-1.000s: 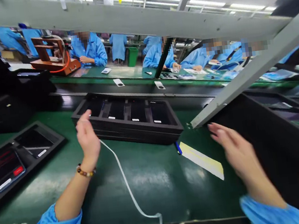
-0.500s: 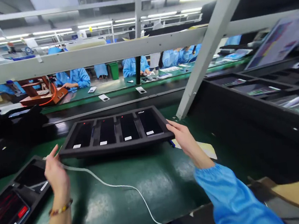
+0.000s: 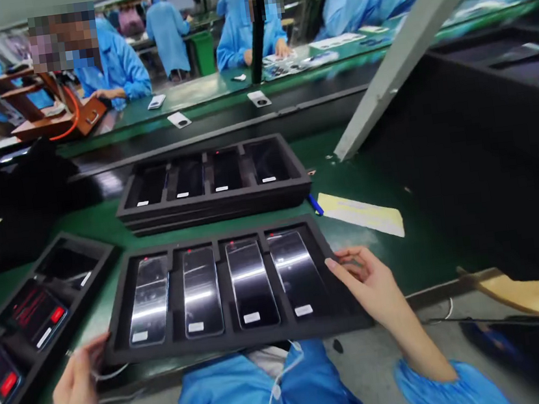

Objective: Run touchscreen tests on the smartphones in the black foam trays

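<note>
1. Drawn toward the body since half a second ago, one black foam tray [image 3: 247, 337] now lies at six o'clock of the tray stack [image 3: 216, 212], apart from it.
2. It carries four smartphones [image 3: 251, 289], screens up, each with a white label at its six-o'clock end.
3. Right hand [image 3: 365, 282] pinches the three-o'clock rim, thumb on top, fingers curled outside; left hand [image 3: 77, 393] sets its fingertips to the eight-o'clock corner, though I cannot tell whether they clasp it.
4. Long axis runs nine to three, spanning both hands, so neither is nearer: the tray lies at nine o'clock from the right, two from the left.
5. Angled tray [image 3: 79, 304] sits at nine o'clock; yellow paper strip [image 3: 362, 213] at two.
</note>
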